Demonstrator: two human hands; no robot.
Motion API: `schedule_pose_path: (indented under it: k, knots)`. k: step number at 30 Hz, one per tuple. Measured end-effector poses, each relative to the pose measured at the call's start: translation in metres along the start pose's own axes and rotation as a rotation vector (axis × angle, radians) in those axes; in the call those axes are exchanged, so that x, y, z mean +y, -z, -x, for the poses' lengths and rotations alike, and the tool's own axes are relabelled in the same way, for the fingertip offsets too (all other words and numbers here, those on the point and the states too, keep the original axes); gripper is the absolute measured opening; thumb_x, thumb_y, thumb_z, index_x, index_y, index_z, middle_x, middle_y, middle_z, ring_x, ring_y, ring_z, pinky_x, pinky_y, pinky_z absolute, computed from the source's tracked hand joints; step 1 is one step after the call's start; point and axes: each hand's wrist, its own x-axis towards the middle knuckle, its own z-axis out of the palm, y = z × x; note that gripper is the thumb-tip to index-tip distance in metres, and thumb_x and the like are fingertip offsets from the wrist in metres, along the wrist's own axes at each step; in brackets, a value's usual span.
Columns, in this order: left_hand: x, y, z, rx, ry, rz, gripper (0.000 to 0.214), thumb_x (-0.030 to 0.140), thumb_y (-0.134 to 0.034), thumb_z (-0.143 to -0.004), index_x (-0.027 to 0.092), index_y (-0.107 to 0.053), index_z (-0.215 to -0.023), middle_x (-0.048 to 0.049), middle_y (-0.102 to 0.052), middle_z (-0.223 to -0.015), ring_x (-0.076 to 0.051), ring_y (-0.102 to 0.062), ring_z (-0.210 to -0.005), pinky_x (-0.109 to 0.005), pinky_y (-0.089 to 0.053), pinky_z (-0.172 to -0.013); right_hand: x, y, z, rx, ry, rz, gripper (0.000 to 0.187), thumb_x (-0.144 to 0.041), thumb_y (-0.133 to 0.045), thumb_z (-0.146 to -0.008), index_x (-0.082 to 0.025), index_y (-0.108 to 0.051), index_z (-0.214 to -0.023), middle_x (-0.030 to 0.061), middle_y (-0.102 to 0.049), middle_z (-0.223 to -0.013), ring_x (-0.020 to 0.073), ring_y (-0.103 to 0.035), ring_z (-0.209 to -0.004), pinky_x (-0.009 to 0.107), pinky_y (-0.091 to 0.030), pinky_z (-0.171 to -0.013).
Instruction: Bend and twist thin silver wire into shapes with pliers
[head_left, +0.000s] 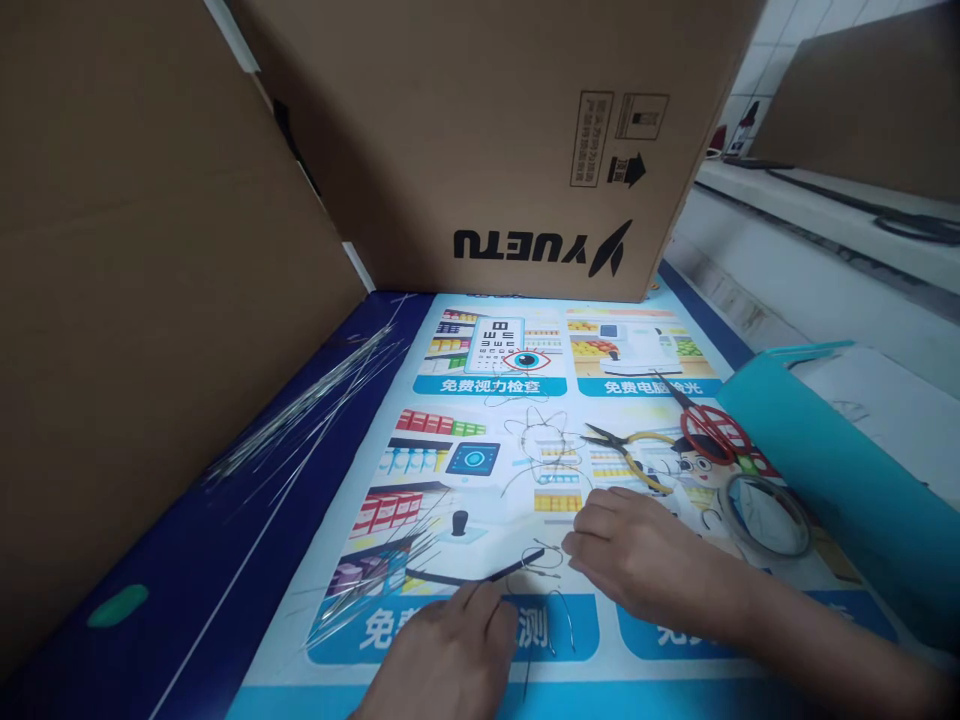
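Observation:
A thin bent wire (pixel 541 572) with small loops and hooked ends lies between my two hands on the printed sheet (pixel 480 690). At its left end, my left hand (pixel 450 645) is closed, thumb and fingers pressed together on the wire. My right hand (pixel 630 550) is pinched at the wire's other side; its fingertips are partly hidden. Beyond them rests a flower-shaped wire piece (pixel 544 440) with a round middle and looped petals. Close above my right hand lie yellow-handled pliers (pixel 634 455) and red-handled scissors (pixel 712 432).
Straight loose wires (pixel 307 405) lie at the left, with more wire lengths (pixel 371 595) near my left hand. A roll of clear tape (pixel 765 515) sits beside a teal folder (pixel 832 470) at the right. Large cardboard panels (pixel 480 150) stand behind and left.

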Motion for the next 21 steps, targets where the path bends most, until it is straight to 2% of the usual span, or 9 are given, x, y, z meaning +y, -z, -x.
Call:
schedule_pose_path:
  k: [4, 12, 21]
  knots:
    - [0.003, -0.005, 0.003, -0.005, -0.038, -0.100, 0.024, 0.001, -0.048, -0.068, 0.018, -0.060, -0.078, -0.0059, -0.063, -0.075, -0.023, -0.058, -0.063, -0.030, -0.046, -0.052, 0.003, 0.002, 0.001, 0.002, -0.003, 0.002, 0.017, -0.016, -0.041, -0.088, -0.017, -0.057, -0.082, 0.0045, -0.057, -0.077, 0.0175, -0.045, -0.077, 0.032, -0.031, -0.070]
    - [0.003, -0.001, 0.001, -0.061, -0.027, -0.128, 0.026, -0.002, -0.046, -0.065, 0.017, -0.058, -0.077, -0.0071, -0.063, -0.075, -0.024, -0.058, -0.062, -0.032, -0.047, -0.052, 0.002, 0.002, 0.000, -0.047, 0.003, 0.018, 0.018, -0.016, -0.040, -0.088, -0.017, -0.056, -0.080, 0.0040, -0.057, -0.076, 0.0175, -0.046, -0.075, 0.032, -0.032, -0.069]
    - [-0.015, -0.004, 0.004, 0.058, -0.067, -0.026, 0.025, 0.000, -0.039, -0.072, 0.018, -0.056, -0.077, -0.0056, -0.062, -0.074, -0.019, -0.057, -0.058, -0.026, -0.040, -0.050, 0.005, 0.001, 0.002, -0.043, -0.012, 0.032, 0.021, -0.017, -0.039, -0.089, -0.017, -0.057, -0.077, 0.0044, -0.057, -0.073, 0.0176, -0.046, -0.074, 0.032, -0.032, -0.068]
